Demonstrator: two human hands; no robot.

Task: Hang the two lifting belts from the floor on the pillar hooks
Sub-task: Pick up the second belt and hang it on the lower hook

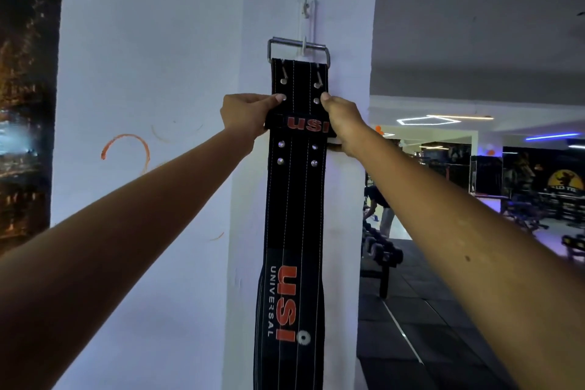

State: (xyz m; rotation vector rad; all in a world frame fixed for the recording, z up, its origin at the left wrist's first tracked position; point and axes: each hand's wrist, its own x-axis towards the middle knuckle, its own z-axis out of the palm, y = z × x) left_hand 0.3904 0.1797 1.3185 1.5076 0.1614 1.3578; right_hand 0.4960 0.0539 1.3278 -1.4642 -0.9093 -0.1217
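Belt (296, 199) lower end: cut off by the bottom edge, toward 6 o'clock.
Left hand (245, 115) fingers: tucked behind the belt's edge, unseen.
Right hand (343, 123) fingers: mostly behind the belt, only the thumb clear.
Upper hook (306, 9): white on the white pillar (152, 73), shape hard to tell.
Person (378, 199) at 3 o'clock: small, partly behind the pillar.

Dim gym, dark floor (411, 326), dumbbell rack (378, 250), ceiling lights (443, 119)
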